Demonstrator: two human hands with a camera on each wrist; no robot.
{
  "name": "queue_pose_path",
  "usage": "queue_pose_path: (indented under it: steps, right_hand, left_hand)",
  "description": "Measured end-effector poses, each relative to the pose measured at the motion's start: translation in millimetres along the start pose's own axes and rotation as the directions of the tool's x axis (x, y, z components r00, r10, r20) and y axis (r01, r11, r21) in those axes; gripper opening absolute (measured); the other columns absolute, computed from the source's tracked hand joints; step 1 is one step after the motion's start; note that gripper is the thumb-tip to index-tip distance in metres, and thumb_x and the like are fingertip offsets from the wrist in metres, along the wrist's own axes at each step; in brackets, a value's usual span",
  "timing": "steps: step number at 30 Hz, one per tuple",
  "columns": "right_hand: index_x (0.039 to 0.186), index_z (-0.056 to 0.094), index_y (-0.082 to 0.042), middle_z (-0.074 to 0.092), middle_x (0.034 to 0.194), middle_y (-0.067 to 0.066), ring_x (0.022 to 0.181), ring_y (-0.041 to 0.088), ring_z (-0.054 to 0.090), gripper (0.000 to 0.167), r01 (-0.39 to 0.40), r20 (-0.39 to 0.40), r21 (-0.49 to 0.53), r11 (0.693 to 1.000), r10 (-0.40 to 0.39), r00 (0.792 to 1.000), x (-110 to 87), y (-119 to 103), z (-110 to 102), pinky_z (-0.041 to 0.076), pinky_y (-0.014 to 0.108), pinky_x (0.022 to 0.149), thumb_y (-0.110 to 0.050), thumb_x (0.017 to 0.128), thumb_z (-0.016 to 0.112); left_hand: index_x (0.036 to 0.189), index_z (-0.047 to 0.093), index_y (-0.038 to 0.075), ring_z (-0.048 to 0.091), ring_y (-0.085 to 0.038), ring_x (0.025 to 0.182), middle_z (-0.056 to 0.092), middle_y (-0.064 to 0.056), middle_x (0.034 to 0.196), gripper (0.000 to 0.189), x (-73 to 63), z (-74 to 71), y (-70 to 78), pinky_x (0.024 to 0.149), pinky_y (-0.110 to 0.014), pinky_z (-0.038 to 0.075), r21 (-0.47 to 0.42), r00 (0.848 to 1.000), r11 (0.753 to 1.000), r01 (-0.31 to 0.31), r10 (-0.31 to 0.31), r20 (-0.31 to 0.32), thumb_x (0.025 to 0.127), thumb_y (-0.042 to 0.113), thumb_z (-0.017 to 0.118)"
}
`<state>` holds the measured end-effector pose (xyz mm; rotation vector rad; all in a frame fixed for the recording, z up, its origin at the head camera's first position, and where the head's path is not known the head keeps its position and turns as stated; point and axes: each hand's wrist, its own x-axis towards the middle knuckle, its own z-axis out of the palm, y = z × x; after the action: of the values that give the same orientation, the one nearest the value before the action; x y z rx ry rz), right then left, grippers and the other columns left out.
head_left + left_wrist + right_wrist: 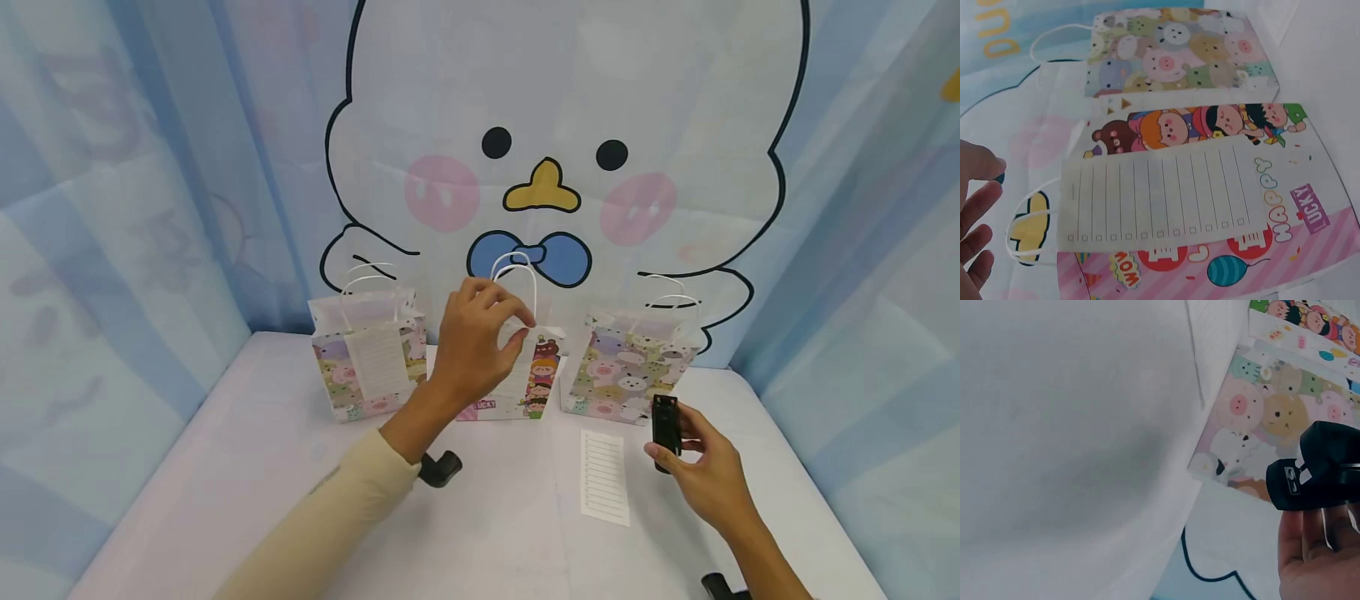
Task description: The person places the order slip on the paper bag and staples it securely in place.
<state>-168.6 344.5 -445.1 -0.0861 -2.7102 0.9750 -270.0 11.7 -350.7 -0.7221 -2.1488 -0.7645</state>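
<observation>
My right hand (711, 477) grips a black stapler (666, 429) in front of the right-hand paper bag (622, 375), which has animal faces on it. The stapler's nose (1285, 482) shows in the right wrist view. Raised beside the top of the middle bag (546, 375), my left hand (474, 337) has its fingers loosely bent, with a gap between thumb and forefinger. In the left wrist view those fingers (979, 206) are apart from the bag. A lined checklist slip (1154, 194) lies against the middle bag's front; what fastens it is not visible.
At the left stands another animal-print bag (330, 375) with a slip (377, 364) on its front. One more lined slip (604, 477) lies flat on the white table (510, 533). A black object (441, 469) pokes out by my left forearm. Printed curtains (112, 250) surround the table.
</observation>
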Motion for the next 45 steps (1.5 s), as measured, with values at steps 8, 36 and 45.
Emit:
queue_pose_path:
  steps: [8,36,45]
  right_hand:
    - [0.16,0.039,0.001,0.064,0.131,0.031,0.111,0.04,0.06,0.093,-0.14,0.114,-0.163,0.977,0.159,0.981,-5.6,24.0,-12.6,0.055,0.052,0.089,-0.038,0.091,0.085]
    - [0.147,0.054,0.004,0.059,0.127,0.042,0.111,0.052,0.06,0.105,-0.166,0.266,-0.421,0.892,0.297,0.917,-13.7,73.7,-19.6,0.051,0.068,0.09,-0.061,0.074,0.09]
    - [0.146,0.058,-0.003,0.061,0.131,0.033,0.116,0.048,0.052,0.087,-0.089,0.095,-0.352,0.932,0.13,0.987,-15.9,47.6,-4.3,0.048,0.067,0.094,-0.041,0.077,0.094]
  left_hand:
    - [0.097,0.078,0.024,0.058,-0.019,0.121,0.077,0.006,0.108,0.01,11.4,20.9,21.6,0.098,-0.039,0.051,-0.036,0.992,0.997,-0.074,0.077,0.097,0.091,0.021,0.085]
    - [0.109,0.075,0.033,0.057,-0.012,0.122,0.077,0.014,0.119,0.015,47.3,99.7,58.8,0.094,-0.028,0.046,0.094,0.915,0.985,-0.148,0.1,0.391,0.098,0.024,0.077]
    - [0.108,0.078,0.032,0.057,-0.01,0.11,0.077,0.017,0.106,0.018,51.0,111.3,55.2,0.086,-0.025,0.042,0.054,0.906,0.995,-0.083,0.053,0.421,0.102,0.017,0.071]
